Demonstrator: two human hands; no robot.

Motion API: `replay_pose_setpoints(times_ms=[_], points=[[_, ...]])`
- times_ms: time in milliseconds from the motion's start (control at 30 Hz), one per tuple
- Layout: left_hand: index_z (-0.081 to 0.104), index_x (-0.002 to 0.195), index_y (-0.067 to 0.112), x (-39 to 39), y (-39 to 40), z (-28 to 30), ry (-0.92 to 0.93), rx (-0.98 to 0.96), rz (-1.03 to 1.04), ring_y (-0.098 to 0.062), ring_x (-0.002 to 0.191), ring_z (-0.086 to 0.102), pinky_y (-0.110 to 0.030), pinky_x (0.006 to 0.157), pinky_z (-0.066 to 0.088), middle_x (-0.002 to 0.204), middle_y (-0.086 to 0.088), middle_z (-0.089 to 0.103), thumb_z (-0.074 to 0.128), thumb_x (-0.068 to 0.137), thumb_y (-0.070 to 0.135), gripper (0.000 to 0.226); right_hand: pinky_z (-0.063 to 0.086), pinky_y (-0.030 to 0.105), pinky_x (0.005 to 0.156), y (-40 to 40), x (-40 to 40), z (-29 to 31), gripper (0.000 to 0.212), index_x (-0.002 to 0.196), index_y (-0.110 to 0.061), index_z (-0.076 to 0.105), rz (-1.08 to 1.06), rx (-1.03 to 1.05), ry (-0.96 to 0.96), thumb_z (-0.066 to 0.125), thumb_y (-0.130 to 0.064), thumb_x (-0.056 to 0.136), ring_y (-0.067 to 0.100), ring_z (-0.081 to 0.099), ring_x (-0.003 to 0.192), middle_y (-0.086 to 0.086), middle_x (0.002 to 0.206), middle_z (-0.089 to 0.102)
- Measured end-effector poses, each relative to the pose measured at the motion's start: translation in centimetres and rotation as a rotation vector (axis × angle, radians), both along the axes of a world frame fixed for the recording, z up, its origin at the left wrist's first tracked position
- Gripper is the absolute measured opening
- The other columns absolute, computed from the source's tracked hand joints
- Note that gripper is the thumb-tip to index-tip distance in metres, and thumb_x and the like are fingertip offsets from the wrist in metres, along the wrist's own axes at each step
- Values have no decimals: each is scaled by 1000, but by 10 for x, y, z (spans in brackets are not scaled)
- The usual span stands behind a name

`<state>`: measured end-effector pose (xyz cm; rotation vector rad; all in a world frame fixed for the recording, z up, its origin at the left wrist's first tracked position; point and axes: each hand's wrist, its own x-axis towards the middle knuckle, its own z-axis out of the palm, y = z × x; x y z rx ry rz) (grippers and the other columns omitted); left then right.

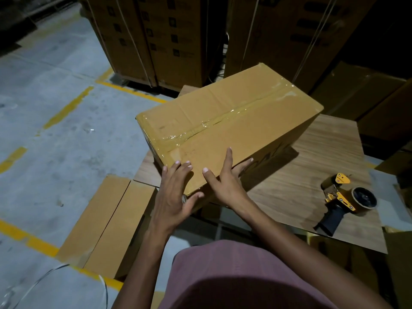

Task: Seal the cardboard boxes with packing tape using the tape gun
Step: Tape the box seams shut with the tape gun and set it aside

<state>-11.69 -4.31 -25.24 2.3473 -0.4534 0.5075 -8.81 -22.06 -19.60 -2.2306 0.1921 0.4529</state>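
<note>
A closed cardboard box [231, 121] lies on the wooden table [312, 166], a strip of clear tape running along its top seam. My left hand [174, 195] lies with straight fingers on the box's near corner, thumb against the end face. My right hand [225, 177] touches the near long edge, some fingers on top and others down the side face. The yellow and black tape gun [343, 201] lies on its side on the table to the right, apart from both hands.
Flat cardboard sheets [107, 221] lie on the concrete floor at the left of the table. Tall strapped cartons [156, 39] stand stacked behind the box. Yellow lines mark the floor. A white strap loop [44, 277] lies at the lower left.
</note>
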Motion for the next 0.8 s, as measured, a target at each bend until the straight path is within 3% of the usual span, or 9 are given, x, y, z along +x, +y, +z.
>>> replay_pose_setpoints(times_ms=[67,133,233,333,433,533,600,700,800], points=[[41,149,12,0,3,10,68,-111,-14,-19,149,34,-45,126,18,155,-3,46,56,90,68,83,22,58,122,1,0,-1,97,159,-39,-23,-24,51,0,51,-61,100,61,11,150,15,145,-60],[41,150,17,4,5,19,100,-187,-5,-18,147,36,-59,118,30,157,-1,43,39,95,72,78,19,59,125,3,-1,-2,103,158,-37,-27,-73,127,-17,56,-56,100,54,6,153,10,147,-59],[43,150,22,23,14,23,226,-203,75,-11,154,16,-62,118,27,165,4,28,21,98,73,76,12,48,125,8,-6,-3,113,154,-33,-36,-195,241,-48,63,-46,100,42,1,157,12,155,-50],[37,153,21,55,30,19,271,-76,104,-15,156,-1,-59,123,14,170,4,8,39,97,66,72,13,33,120,18,-15,-7,115,150,-34,-40,-295,330,-91,63,-43,101,33,6,158,11,169,-26],[34,154,25,82,43,20,299,-70,81,-20,157,-4,-56,124,12,171,3,3,52,92,59,73,19,43,126,31,-23,-7,108,147,-42,-42,-326,321,-127,56,-50,102,32,14,158,7,173,-7],[39,152,24,106,57,24,298,-33,99,-25,156,2,-60,123,11,170,-2,10,50,90,59,72,13,50,124,42,-29,-6,84,154,-42,-31,-294,273,-128,41,-44,109,34,-8,158,15,169,-22],[40,151,23,126,66,27,317,48,129,-28,156,4,-61,122,7,169,-5,12,49,88,61,74,14,55,123,46,-31,-5,73,156,-45,-23,-276,216,-142,34,-44,111,36,-9,157,19,166,-29],[38,151,23,150,78,31,347,93,180,-32,156,4,-64,120,4,169,-8,12,58,93,54,69,9,57,124,44,-32,-7,73,150,-48,-27,-290,170,-180,34,-43,111,39,-15,156,19,166,-26],[34,154,20,175,91,37,392,22,268,-37,155,8,-64,120,4,169,-8,13,59,98,47,67,9,57,127,48,-34,-7,81,146,-45,-35,-322,178,-249,38,-40,111,26,-19,157,6,169,-21]])
